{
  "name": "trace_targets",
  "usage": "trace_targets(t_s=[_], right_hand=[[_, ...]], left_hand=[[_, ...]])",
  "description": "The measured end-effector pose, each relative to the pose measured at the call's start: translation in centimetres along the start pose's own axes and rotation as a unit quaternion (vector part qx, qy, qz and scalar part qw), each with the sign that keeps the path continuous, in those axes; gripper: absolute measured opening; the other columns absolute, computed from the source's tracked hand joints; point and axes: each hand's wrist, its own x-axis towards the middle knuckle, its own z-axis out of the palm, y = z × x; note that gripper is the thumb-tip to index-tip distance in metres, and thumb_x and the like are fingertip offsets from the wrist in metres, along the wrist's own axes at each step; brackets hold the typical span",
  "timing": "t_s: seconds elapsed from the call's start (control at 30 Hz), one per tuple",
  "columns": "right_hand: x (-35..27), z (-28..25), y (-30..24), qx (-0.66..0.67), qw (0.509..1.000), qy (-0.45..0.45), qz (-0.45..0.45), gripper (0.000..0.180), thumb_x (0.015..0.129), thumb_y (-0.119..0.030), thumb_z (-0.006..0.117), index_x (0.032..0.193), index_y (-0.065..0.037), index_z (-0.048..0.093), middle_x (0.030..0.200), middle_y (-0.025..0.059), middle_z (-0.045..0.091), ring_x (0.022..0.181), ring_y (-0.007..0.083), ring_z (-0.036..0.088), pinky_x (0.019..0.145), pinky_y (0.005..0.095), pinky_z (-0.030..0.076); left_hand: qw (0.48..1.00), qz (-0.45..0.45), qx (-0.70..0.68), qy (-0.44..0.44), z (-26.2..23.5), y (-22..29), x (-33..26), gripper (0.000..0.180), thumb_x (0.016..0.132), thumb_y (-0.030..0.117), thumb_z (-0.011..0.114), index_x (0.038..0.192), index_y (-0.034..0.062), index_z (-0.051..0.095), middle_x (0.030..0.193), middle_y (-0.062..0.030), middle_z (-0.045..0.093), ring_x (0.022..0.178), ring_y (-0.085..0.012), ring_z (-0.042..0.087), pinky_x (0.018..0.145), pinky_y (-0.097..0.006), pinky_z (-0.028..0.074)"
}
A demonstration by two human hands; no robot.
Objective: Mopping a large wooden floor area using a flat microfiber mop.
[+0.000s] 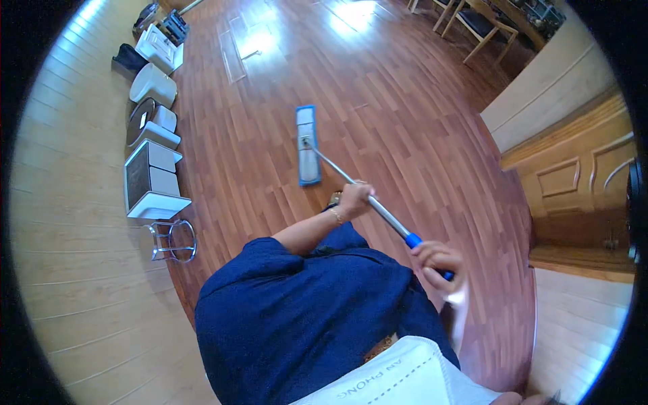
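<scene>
A flat mop (308,158) with a long blue-edged head lies on the wooden floor ahead of me. Its silver pole slants back toward my right side. My left hand (355,200) is wrapped round the middle of the pole, a bracelet on its wrist. Farther up, by the blue collar, my right hand (439,265) closes round the blue grip at the pole's end. That hand is slightly blurred. The mop head looks flat against the boards.
Along the left wall stand a metal-framed stool (174,241), a white cabinet (156,177), and rounded white furniture (154,86). Wooden chairs (480,27) are at the far right. A carved wooden door (574,179) is on the right.
</scene>
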Motion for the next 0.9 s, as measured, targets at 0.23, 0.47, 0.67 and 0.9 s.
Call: trace_targets(t_s=[0.23, 0.47, 0.67, 0.9], right_hand=[[-11.7, 0.6, -2.0, 0.0, 0.913, 0.318, -0.255, 0.032, 0.082, -0.027, 0.07, 0.093, -0.001, 0.054, 0.079, 0.009, 0.053, 0.063, 0.0222, 0.054, 0.063, 0.0433, 0.048], [-17.2, 5.1, -4.7, -0.264, 0.809, 0.466, -0.244, 0.035, 0.091, -0.033, 0.061, 0.083, 0.0, 0.053, 0.059, 0.013, 0.055, 0.05, 0.0232, 0.057, 0.049, 0.0378, 0.053], [-17.0, 5.3, -4.3, -0.298, 0.83, 0.398, -0.253, 0.039, 0.092, -0.038, 0.058, 0.079, -0.001, 0.054, 0.058, 0.0107, 0.058, 0.052, 0.0249, 0.06, 0.049, 0.0336, 0.051], [-11.5, 4.3, -3.9, -0.193, 0.897, 0.243, -0.316, 0.037, 0.087, -0.039, 0.064, 0.08, -0.003, 0.057, 0.063, 0.0078, 0.06, 0.056, 0.0245, 0.063, 0.052, 0.0318, 0.049]], left_hand=[[0.958, 0.13, -0.042, -0.252, 5.3, 13.2, 2.2, 0.022, 0.066, 0.024, 0.066, 0.062, 0.0103, 0.048, 0.057, -0.0112, 0.051, 0.06, -0.0348, 0.055, 0.052, -0.047, 0.04], [0.906, 0.233, -0.026, -0.351, 10.8, 18.8, -0.6, 0.009, 0.063, 0.016, 0.06, 0.063, 0.0069, 0.057, 0.064, -0.0157, 0.058, 0.066, -0.0394, 0.059, 0.056, -0.049, 0.046], [0.916, 0.224, -0.011, -0.331, 10.1, 18.0, -1.9, 0.011, 0.061, 0.015, 0.061, 0.064, 0.0053, 0.057, 0.067, -0.0159, 0.059, 0.069, -0.0396, 0.06, 0.058, -0.05, 0.047], [0.959, 0.105, 0.028, -0.261, 3.8, 14.6, -2.7, 0.011, 0.064, 0.018, 0.061, 0.069, 0.0078, 0.063, 0.069, -0.0156, 0.061, 0.071, -0.0383, 0.061, 0.06, -0.049, 0.047]])
